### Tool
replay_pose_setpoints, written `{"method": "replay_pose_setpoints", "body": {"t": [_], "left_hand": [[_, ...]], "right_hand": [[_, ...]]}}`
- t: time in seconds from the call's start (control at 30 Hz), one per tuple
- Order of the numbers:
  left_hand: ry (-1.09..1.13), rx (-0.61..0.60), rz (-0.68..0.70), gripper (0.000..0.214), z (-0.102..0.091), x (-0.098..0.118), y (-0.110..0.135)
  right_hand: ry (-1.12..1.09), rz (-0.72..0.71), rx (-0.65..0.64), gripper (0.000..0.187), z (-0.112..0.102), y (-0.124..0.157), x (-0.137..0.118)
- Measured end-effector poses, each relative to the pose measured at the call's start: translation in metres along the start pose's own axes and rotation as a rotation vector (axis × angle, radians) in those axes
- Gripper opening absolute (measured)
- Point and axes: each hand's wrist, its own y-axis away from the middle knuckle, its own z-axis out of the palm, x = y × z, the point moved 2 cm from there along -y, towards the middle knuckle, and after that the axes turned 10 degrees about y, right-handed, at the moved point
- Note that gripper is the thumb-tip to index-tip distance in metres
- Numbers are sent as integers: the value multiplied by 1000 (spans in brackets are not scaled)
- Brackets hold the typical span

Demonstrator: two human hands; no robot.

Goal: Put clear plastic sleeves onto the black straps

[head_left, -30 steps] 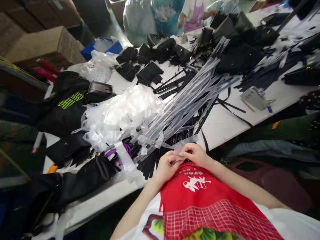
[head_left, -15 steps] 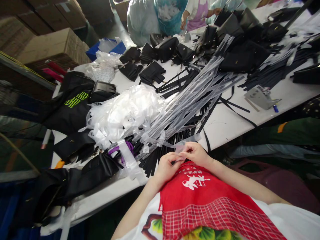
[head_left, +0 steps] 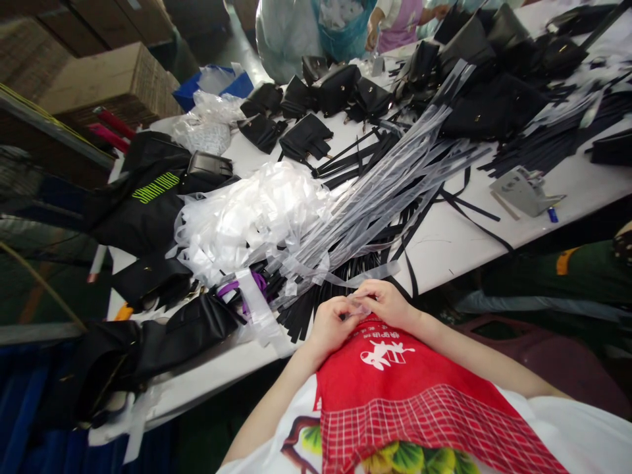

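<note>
At the table's near edge, my left hand (head_left: 337,322) and my right hand (head_left: 385,303) meet in front of the red apron (head_left: 390,388). Both have their fingers pinched on a small piece of clear plastic film (head_left: 364,308); most of it is hidden by the fingers. Just beyond them lies a bundle of black straps (head_left: 301,316), partly under long clear plastic sleeves (head_left: 375,184). One loose clear strip (head_left: 380,272) passes close behind my fingers. Left of the bundle is a heap of white translucent plastic sleeves (head_left: 251,210).
Black bags (head_left: 336,89) crowd the far side and near left corner (head_left: 197,329) of the white table (head_left: 444,243). A grey tape dispenser (head_left: 523,191) stands at the right. Across the table is a person in a purple apron (head_left: 402,26). Stacked cardboard (head_left: 99,79) is at far left.
The view has shifted slightly, so the table's things appear a little further right. My hands stay together, and more of the clear film shows between my fingers.
</note>
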Motion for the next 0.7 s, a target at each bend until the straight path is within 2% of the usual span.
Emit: {"method": "replay_pose_setpoints", "body": {"t": [0.2, 0.53, 0.6, 0.7], "left_hand": [[-31, -63, -9, 6, 1, -2, 3], [-74, -104, -28, 8, 4, 2, 8], [-88, -72, -36, 6, 3, 3, 8], [-108, 68, -27, 7, -4, 4, 8]], "right_hand": [[62, 10, 13, 22, 0, 2, -2], [121, 49, 66, 39, 4, 7, 4], [93, 64, 57, 38, 5, 7, 4], [-20, 97, 65, 25, 3, 9, 3]]}}
